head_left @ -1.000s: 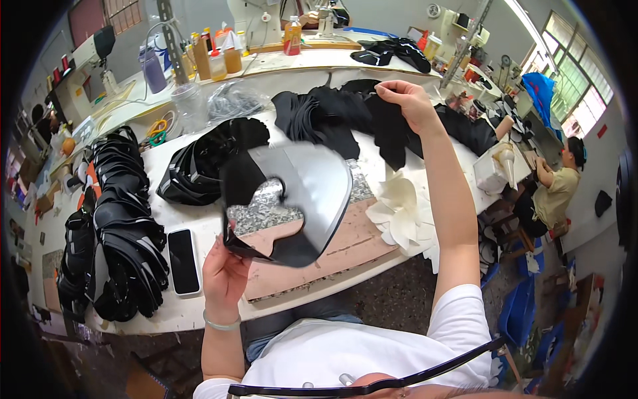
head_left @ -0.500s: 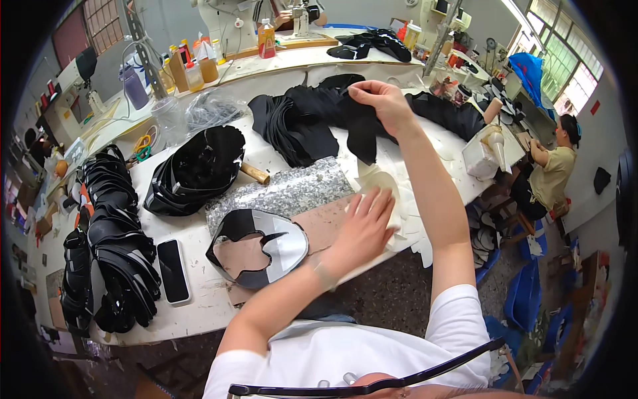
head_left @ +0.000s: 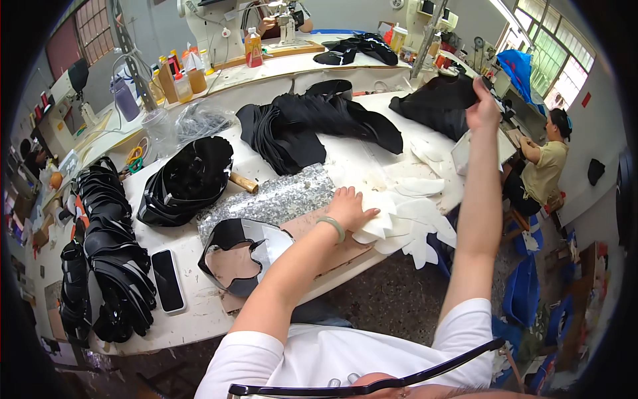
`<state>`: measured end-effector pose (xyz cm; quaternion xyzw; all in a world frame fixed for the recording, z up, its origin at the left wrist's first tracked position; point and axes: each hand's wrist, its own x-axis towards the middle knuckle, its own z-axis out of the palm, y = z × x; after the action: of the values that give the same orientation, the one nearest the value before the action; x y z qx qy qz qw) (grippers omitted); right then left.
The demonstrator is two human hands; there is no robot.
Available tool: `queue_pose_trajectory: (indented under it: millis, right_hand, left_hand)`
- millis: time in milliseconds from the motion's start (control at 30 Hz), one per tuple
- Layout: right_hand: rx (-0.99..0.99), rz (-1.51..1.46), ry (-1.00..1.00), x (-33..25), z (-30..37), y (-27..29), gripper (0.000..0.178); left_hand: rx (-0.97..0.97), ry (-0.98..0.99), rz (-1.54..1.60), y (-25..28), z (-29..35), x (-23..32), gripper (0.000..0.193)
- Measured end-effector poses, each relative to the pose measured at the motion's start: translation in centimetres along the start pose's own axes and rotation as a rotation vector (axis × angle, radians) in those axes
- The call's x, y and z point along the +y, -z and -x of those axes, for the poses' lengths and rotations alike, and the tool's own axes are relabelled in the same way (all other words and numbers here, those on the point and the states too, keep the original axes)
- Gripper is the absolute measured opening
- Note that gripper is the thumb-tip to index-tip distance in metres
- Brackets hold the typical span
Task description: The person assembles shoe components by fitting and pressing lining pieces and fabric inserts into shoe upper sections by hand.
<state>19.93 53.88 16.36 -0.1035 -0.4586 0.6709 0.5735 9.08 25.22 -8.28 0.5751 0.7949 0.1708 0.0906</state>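
Note:
My left hand (head_left: 351,211), a pale green bangle on its wrist, lies with fingers spread over the near edge of a loose pile of white cut pieces (head_left: 415,219). Farther right, my raised right hand (head_left: 484,112) is closed at the edge of a black fabric piece (head_left: 435,100); its fingers are partly hidden. That piece covers part of a black stack at the table's far right. Left of my left hand, a black-and-white curved shoe upper piece (head_left: 229,256) rests on a brown board (head_left: 316,233).
A speckled grey slab (head_left: 266,199) lies behind the board, beside a wooden handle (head_left: 244,182). Stacked black pieces (head_left: 286,126) spread across the back, more (head_left: 113,246) at left near a phone (head_left: 168,280). A person (head_left: 545,159) sits at right; blue bins (head_left: 522,289) stand below.
My right hand has swung right with the black piece, from the middle stack to the far right one. My left hand has shifted slightly left on the white pieces, which now show more.

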Motion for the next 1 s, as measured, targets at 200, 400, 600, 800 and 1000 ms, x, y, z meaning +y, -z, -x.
queue_pose_trajectory:
  millis: [200,400,600,800,1000]
  right_hand:
    - [-0.251,-0.011,-0.018,-5.9,3.2,-1.9,0.023]
    - [-0.406,0.027,-0.114,-4.7,8.6,-7.0,0.021]
    - [-0.669,-0.133,-0.398,-0.2,14.3,-12.8,0.021]
    - [-1.005,-0.098,-0.614,5.9,19.0,-19.7,0.015]
    - [-1.161,0.272,-0.533,10.5,21.5,-22.8,0.021]
  left_hand:
    - [0.145,-0.098,0.144,0.5,-2.4,-1.8,0.042]
    - [0.706,-0.106,0.574,6.7,5.4,-0.1,0.024]
    - [0.820,0.186,0.016,15.1,23.4,-4.0,0.058]
    - [0.634,0.636,0.482,9.0,31.1,-10.5,0.063]
    - [1.195,0.809,0.852,6.8,33.8,-11.2,0.043]
